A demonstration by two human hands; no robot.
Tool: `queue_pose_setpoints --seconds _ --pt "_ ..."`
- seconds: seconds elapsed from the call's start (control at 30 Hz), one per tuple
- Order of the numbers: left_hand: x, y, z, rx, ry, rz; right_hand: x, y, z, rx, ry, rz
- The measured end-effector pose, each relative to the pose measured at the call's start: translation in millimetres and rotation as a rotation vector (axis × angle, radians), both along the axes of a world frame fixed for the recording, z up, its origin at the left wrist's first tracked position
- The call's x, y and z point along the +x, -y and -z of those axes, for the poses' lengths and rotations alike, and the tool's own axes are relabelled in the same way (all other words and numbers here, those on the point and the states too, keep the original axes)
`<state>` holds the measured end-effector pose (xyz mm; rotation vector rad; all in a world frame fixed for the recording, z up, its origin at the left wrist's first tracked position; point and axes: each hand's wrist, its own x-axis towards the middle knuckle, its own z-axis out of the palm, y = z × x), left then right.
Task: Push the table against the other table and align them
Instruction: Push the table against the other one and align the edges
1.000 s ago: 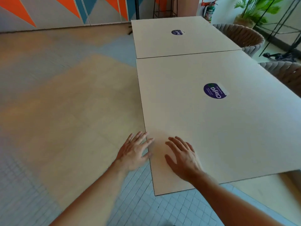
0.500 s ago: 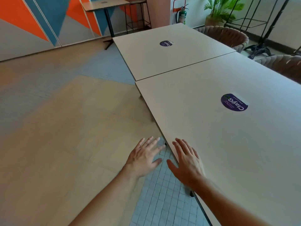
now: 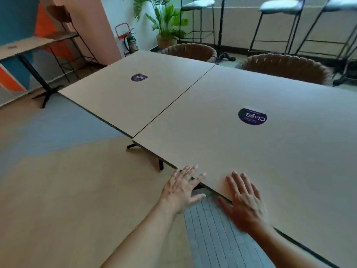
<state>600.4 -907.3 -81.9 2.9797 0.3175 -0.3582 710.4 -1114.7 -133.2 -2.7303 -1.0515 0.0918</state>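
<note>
From my remote seat I note, at far left, a small side table (image 3: 25, 44) on a black pedestal against the painted wall. A fire extinguisher (image 3: 132, 42) stands by the pink column, with a potted plant (image 3: 164, 22) to its right. The far bench (image 3: 135, 97) sits left of centre and carries a purple sticker (image 3: 139, 77). The near bench (image 3: 260, 161) lies edge to edge with it; only a thin dark seam shows between the two tops. At the front corner of that seam the near bench juts slightly past the far one, so the front edges are not quite flush. A second purple sticker (image 3: 252, 116) lies on the near bench. Two round wicker chairs (image 3: 286, 66) stand behind the benches, and tall stools (image 3: 278, 20) line the back wall.

My left hand (image 3: 182, 188) is at the near bench's front edge, fingers (image 3: 190, 172) spread and released, tips over the edge, grasping nothing. My right hand (image 3: 244, 204) lies flat on the benchtop just inside that edge, fingers splayed and released, thumb hanging off the edge; it is blurred
</note>
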Motion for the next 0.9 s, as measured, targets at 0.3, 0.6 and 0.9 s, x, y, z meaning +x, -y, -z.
queue_pose_setpoints --seconds 0.3,0.6,0.9 --pt "34.7 -57.8 30.0 0.007 0.009 0.272 -10.7 -25.6 -7.7 -0.084 -0.005 0.232" --pt "80.9 -72.4 44.7 -0.006 0.051 0.48 -12.6 -26.0 -3.0 -0.111 0.004 0.235" --pt "92.1 -78.5 51.4 0.005 0.194 0.598 -8.6 -26.4 2.0 -0.129 0.105 0.222"
